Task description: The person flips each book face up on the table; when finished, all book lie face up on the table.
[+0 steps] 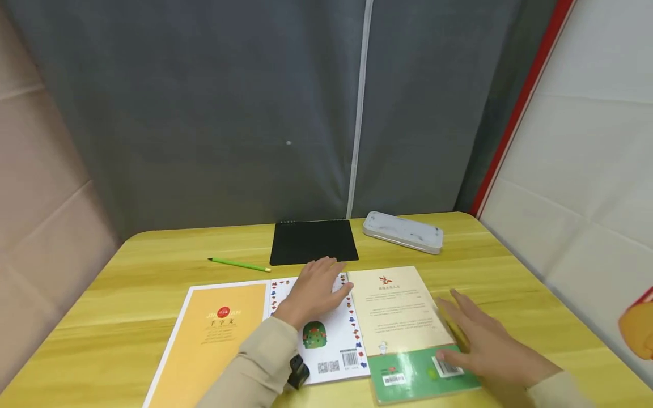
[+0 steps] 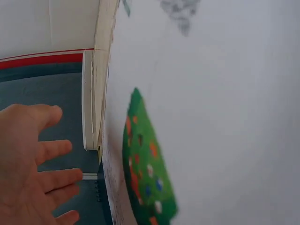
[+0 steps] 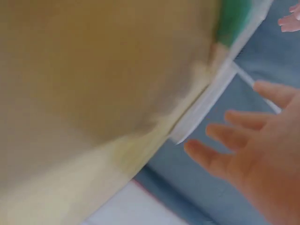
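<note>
Books are lying side by side near the table's (image 1: 127, 255) front edge: an orange book (image 1: 214, 334), a white book (image 1: 331, 334), and a cream-and-green book (image 1: 403, 323). Left hand (image 1: 313, 292) is resting flat on the white book, fingers straight. Right hand (image 1: 479, 340) is lying over the cream-and-green book's right edge, fingers spread wide, gripping nothing.

Both arms come in from the near edge of the counter, each in a beige sleeve. The left hand (image 1: 314, 290) lies palm down toward the middle, fingers (image 2: 56, 147) straight and slightly spread, a dark band at the wrist. The right hand (image 1: 482, 340) is flat near the near right corner, fingers (image 3: 211, 157) extended and apart, gripping nothing.
</note>
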Demonstrator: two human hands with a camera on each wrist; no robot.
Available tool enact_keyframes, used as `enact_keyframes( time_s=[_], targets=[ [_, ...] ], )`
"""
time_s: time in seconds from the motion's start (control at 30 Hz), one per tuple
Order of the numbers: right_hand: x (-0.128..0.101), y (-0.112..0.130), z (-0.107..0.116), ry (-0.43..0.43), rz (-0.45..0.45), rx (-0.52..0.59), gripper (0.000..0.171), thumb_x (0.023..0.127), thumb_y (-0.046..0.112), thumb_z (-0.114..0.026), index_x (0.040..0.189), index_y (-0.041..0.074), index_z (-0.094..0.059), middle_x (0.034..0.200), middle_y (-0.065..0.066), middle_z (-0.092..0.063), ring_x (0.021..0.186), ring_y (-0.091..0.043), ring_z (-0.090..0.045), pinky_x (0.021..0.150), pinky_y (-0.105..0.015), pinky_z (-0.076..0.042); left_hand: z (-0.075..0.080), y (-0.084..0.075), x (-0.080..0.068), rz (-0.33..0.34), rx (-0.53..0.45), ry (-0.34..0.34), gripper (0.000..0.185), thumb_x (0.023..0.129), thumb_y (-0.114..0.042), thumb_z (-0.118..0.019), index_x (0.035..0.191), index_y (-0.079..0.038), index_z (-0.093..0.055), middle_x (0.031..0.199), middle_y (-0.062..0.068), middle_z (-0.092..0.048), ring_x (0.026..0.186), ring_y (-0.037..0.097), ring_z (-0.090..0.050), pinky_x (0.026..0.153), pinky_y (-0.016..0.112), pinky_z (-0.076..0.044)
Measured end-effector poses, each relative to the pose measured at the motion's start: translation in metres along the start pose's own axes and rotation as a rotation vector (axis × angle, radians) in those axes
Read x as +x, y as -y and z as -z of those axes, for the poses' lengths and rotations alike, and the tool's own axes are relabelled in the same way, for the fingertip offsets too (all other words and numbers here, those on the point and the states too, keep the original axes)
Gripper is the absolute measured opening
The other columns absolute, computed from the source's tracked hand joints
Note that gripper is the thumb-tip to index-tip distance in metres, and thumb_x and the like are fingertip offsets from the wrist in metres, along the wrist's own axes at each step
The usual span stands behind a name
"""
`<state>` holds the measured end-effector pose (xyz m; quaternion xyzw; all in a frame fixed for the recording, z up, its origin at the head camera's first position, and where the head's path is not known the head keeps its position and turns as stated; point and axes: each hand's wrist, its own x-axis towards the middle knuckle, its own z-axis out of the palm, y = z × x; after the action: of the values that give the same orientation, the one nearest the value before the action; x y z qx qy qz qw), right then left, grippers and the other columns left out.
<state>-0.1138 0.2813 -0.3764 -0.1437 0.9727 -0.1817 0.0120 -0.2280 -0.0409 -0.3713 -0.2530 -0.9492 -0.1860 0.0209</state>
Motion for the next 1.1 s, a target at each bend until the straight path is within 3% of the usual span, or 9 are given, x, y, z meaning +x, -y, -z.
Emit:
enact_keyframes(
  time_s=[0.1,0.23,0.37,0.5,0.73,0.83,1.0,1.1],
  targets=[
    [-0.011,-0.012,-0.005,0.096,-0.037,0.037,0.107,0.076,0.059,-0.077,0.155,0.006,-0.028,0.156,-0.034,-0.017,0.135,-0.062,-0.026,0.086,-0.08,-0.033,-0.002,-0.001,0.01,0.016,-0.017,0.053,0.054,0.099,-0.046,-0.052,0.143,-0.015,-0.054,0.149,0.008,-0.048,0.143,0.028,-0.035,0.119,0.049,-0.023],
    [-0.018,-0.015,-0.011,0.187,-0.075,0.093,0.11,0.073,0.058,-0.08,0.155,0.005,-0.028,0.156,-0.036,-0.015,0.133,-0.065,-0.024,0.088,-0.081,-0.03,-0.009,0.003,0.019,0.036,-0.061,0.074,0.051,0.1,-0.042,-0.055,0.139,-0.01,-0.057,0.142,0.009,-0.053,0.136,0.029,-0.043,0.116,0.048,-0.029],
    [-0.019,-0.012,-0.012,0.21,-0.081,0.1,0.111,0.069,0.059,-0.082,0.154,0.006,-0.032,0.156,-0.035,-0.018,0.136,-0.062,-0.022,0.091,-0.08,-0.028,-0.018,0.005,0.026,0.06,-0.126,0.071,0.048,0.097,-0.036,-0.062,0.135,-0.006,-0.061,0.133,0.012,-0.055,0.123,0.028,-0.049,0.111,0.048,-0.034],
    [-0.021,-0.01,-0.011,0.231,-0.102,0.12,0.116,0.065,0.059,-0.084,0.155,0.008,-0.031,0.158,-0.032,-0.016,0.14,-0.058,-0.019,0.097,-0.08,-0.023,-0.024,0.003,0.036,0.087,-0.191,0.055,0.047,0.093,-0.03,-0.069,0.128,0.0,-0.063,0.124,0.014,-0.052,0.109,0.027,-0.045,0.104,0.047,-0.037],
    [-0.022,-0.01,-0.013,0.214,-0.108,0.116,0.118,0.063,0.064,-0.082,0.154,0.007,-0.032,0.158,-0.031,-0.017,0.139,-0.057,-0.02,0.097,-0.079,-0.024,-0.021,-0.001,0.051,0.151,-0.29,0.049,0.034,0.088,-0.02,-0.076,0.112,0.0,-0.064,0.111,0.011,-0.052,0.105,0.027,-0.04,0.096,0.044,-0.036],
    [-0.021,-0.011,-0.015,0.2,-0.118,0.133,0.12,0.06,0.062,-0.084,0.153,0.004,-0.033,0.158,-0.032,-0.017,0.138,-0.059,-0.02,0.097,-0.079,-0.023,-0.016,-0.003,0.054,0.15,-0.387,0.047,0.024,0.088,-0.015,-0.076,0.104,-0.004,-0.061,0.099,0.008,-0.054,0.097,0.024,-0.045,0.086,0.039,-0.04],
    [-0.018,-0.011,-0.016,0.174,-0.143,0.158,0.124,0.054,0.055,-0.091,0.149,-0.002,-0.037,0.157,-0.034,-0.018,0.137,-0.061,-0.02,0.099,-0.079,-0.023,-0.009,-0.008,0.057,0.157,-0.636,0.046,0.02,0.088,-0.004,-0.073,0.102,-0.003,-0.058,0.087,0.006,-0.055,0.079,0.018,-0.052,0.069,0.028,-0.043],
    [-0.016,-0.009,-0.012,0.186,-0.17,0.216,0.121,0.055,0.048,-0.093,0.148,-0.004,-0.035,0.155,-0.028,-0.028,0.136,-0.051,-0.032,0.102,-0.072,-0.03,-0.006,-0.009,0.058,0.193,-0.755,0.037,0.02,0.088,-0.002,-0.071,0.105,-0.001,-0.059,0.086,0.006,-0.057,0.075,0.016,-0.053,0.066,0.026,-0.045]
  ],
)
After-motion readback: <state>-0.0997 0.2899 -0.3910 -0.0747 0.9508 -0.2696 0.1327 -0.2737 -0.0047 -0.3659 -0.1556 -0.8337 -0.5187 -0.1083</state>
